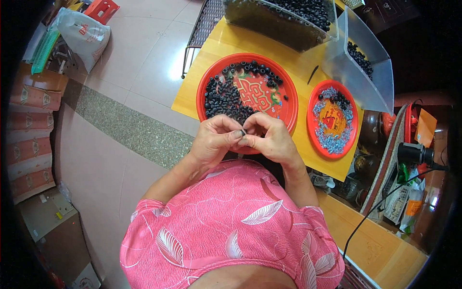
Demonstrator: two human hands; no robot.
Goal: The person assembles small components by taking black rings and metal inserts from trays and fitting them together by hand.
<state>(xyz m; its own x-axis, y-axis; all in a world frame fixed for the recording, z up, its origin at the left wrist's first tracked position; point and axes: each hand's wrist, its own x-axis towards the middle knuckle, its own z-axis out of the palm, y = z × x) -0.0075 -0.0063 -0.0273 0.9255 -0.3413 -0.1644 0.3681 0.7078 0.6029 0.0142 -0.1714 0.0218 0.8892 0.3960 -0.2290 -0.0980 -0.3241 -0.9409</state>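
Over the near edge of the large red round tray (pixel 284 105), my left hand (pixel 215 140) and my right hand (pixel 272 139) meet fingertip to fingertip. A small dark piece (pixel 242 133) shows between the left thumb and fingers. The right thumb and forefinger are pinched beside it; what they hold, if anything, is too small to tell. Many small black ring-like caps (pixel 222 100) lie across the tray's left side and along its far edge. To the right, a smaller red tray (pixel 332 155) bears tiny clear-blue pieces (pixel 321 131) and several black caps (pixel 341 99).
Both trays stand on a yellow board (pixel 301 77). Behind them are a clear bin (pixel 274 24) and a second translucent bin (pixel 380 89), both holding black caps. A thin dark tool (pixel 313 74) lies between the trays. A black cable (pixel 365 219) runs along the right.
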